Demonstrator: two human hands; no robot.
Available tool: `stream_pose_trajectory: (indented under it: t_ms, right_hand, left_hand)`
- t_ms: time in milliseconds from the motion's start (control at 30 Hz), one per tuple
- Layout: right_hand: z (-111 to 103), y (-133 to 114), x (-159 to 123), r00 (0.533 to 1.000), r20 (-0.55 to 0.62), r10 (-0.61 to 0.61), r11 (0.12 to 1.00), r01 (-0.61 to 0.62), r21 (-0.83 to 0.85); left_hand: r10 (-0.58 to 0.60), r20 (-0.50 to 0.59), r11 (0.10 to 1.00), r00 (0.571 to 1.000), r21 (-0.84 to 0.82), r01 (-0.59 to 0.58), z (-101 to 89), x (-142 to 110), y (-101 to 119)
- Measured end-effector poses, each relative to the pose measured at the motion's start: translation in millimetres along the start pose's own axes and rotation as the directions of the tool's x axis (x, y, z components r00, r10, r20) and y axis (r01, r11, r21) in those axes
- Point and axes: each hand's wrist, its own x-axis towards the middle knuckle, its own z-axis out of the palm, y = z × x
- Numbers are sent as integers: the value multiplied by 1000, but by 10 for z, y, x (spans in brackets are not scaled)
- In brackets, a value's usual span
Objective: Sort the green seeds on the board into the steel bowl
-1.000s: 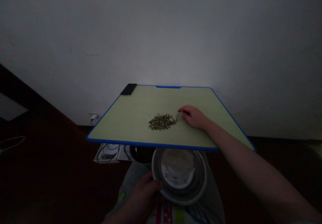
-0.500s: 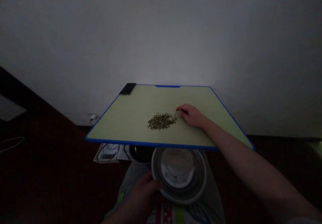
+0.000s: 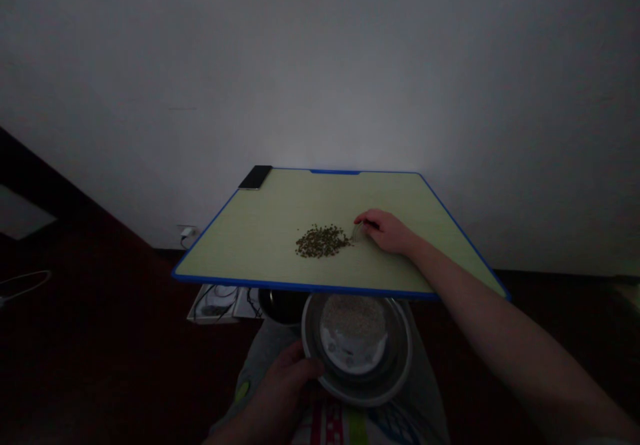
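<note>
**Seeds:** small heap of dark green-brown seeds [image 3: 323, 241], lying loose near the middle of the board.
**Right hand [image 3: 387, 231]:** fingers curled, pinching a small clear piece [image 3: 357, 232] against the board, just beside the heap.
**Board:** pale green board with blue edging [image 3: 260, 231], level above the lap.
**Left hand [image 3: 285, 381]:** fingers wrapped on the rim of a steel bowl [image 3: 360, 397], below the board's near edge.
**Bowl contents:** pale fine grains [image 3: 353, 318].
**Far corner of board:** black phone [image 3: 255, 177].
</note>
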Motion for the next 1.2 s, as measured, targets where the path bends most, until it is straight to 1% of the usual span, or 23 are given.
stream_pose_trajectory:
  t_ms: [200, 333, 533, 700, 1000, 1200]
  right_hand:
    - [-13, 10, -15, 1000, 1, -1, 1000, 1, 1]
    - [-23, 10, -16, 1000, -17, 19, 1000, -20, -13]
    - [-37, 10, -18, 1000, 9, 25, 1000, -25, -8]
    - [-22, -7, -17, 999, -28, 17, 1000, -17, -6]
    - [-42, 11, -35, 1000, 16, -2, 1000, 2, 2]
    - [-41, 7, -43, 1000, 23, -12, 1000, 12, -1]
  left_hand:
    - [-5, -8, 1000, 1000, -11, 5, 65, -8, 35]
    - [-6, -23, 1000, 1000, -10, 6, 60, -8, 29]
    - [3, -16, 1000, 1000, 6, -3, 47, -4, 31]
    - [4, -6, 1000, 1000, 1, -4, 63, -17, 41]
    - [9, -32, 1000, 999, -22, -10, 33, -1, 11]
    - [-1, 15, 1000, 1000, -15, 1, 19, -15, 5]
